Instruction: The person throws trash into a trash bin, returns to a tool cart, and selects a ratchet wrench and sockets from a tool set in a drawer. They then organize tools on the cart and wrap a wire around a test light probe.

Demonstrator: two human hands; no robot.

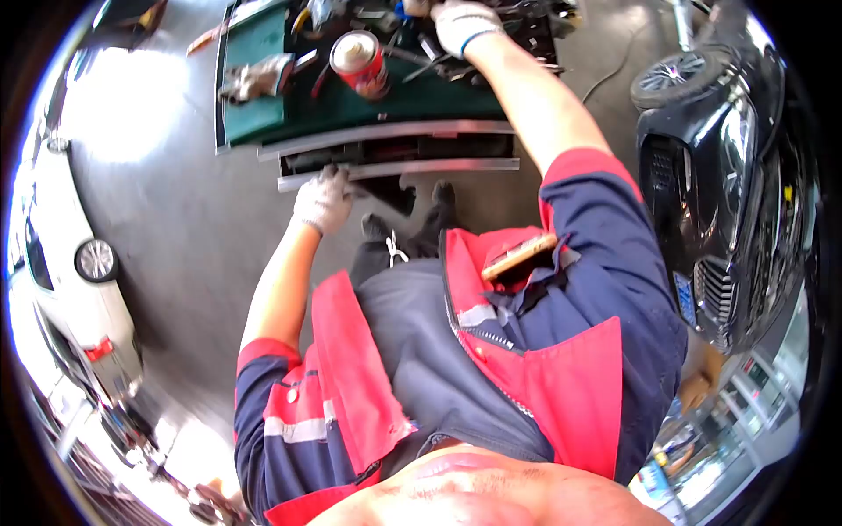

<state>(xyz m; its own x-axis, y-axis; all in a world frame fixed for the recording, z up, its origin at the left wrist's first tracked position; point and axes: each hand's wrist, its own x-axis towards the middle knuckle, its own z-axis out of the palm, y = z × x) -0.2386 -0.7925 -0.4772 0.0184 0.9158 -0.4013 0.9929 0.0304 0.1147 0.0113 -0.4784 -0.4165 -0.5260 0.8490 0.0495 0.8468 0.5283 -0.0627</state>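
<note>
My left hand (324, 202), in a white work glove with dark fingertips, is closed at the left part of the metal front edge of a pulled-out drawer (438, 165). A dark flat shape (390, 195) lies just right of that hand; I cannot tell what it is. My right hand (467, 28), also gloved, reaches over the far side of the green-topped tool cart (250, 123). Its fingers are bent beside a small blue thing (412, 7) at the picture's top edge, and what they hold is unclear. A red and white can (360, 66) stands on the cart between loose tools.
A crumpled pair of gloves (256, 79) lies on the cart's left side. To the right stands a dark car (702, 193) with its front parts exposed, near a wheel (675, 74). A white car (74, 263) is at the left. A phone (519, 256) sticks out of my chest pocket.
</note>
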